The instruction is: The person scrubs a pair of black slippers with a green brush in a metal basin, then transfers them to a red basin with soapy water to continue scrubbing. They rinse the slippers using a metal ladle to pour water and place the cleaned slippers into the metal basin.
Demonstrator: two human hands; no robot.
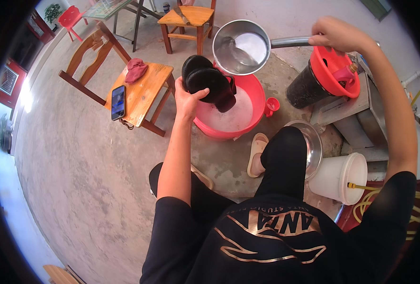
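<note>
My left hand (188, 97) grips a pair of black slippers (208, 80), held together over a red plastic basin (258, 90) of cloudy, sudsy water. My right hand (332, 33), slightly blurred, is closed around the handle of a metal ladle-like dipper (241, 47) with some clear water in its bowl. The dipper is up at the basin's far side, tilted, to the right of the slippers. Whether water is running out of it I cannot tell. Part of the slippers' straps is hidden behind their soles.
A wooden chair (146, 94) at left bears a phone (118, 102) and a red cloth (136, 70). Right of the basin are a small red cup (272, 105), a metal bowl (314, 145), a white bucket (329, 177) and a black bin (304, 87) topped by a red basin (318, 67).
</note>
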